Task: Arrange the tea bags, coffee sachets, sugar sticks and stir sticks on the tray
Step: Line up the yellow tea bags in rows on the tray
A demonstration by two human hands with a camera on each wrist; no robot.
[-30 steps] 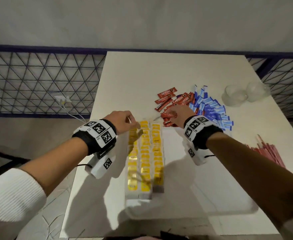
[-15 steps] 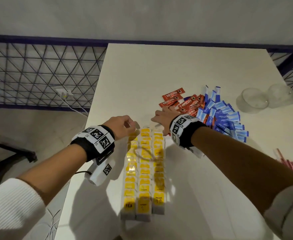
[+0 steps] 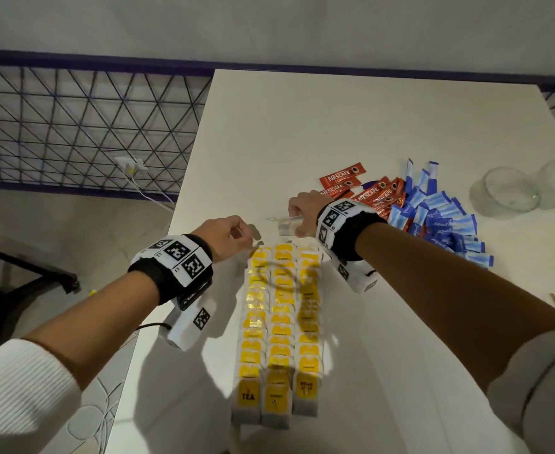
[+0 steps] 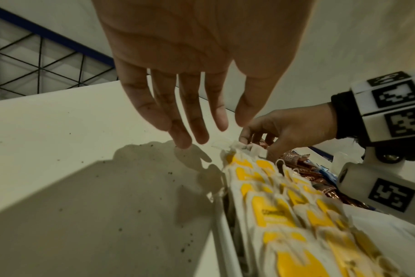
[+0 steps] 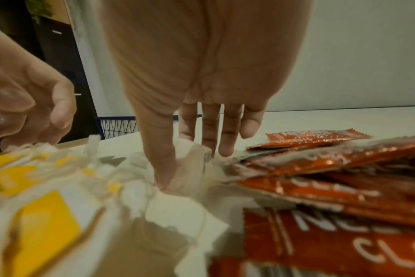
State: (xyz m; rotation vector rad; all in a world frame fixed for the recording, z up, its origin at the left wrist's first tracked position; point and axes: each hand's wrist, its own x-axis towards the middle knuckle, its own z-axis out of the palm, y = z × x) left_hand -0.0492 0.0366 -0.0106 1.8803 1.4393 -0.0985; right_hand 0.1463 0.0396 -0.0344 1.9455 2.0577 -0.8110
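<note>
Near the counter's (image 3: 351,126) left edge, the left hand (image 3: 227,235) hovers just beside the far end of the tea bags (image 3: 281,326). In the left wrist view its fingers (image 4: 178,120) hang straight and relaxed over bare counter, holding nothing, probably ready to square up the rows. The tea bags lie in three close overlapping rows running from the near edge toward the middle, seemingly on a shallow white tray (image 4: 222,230) whose rim shows beside them. At their far end the right hand (image 3: 304,213) pinches one pale tea bag (image 3: 286,224) between thumb and fingers, likely to tuck it onto a row. Further right, coffee sachets (image 3: 364,191) and blue sugar sticks (image 3: 440,221) lie heaped on the counter, not yet arranged.
</note>
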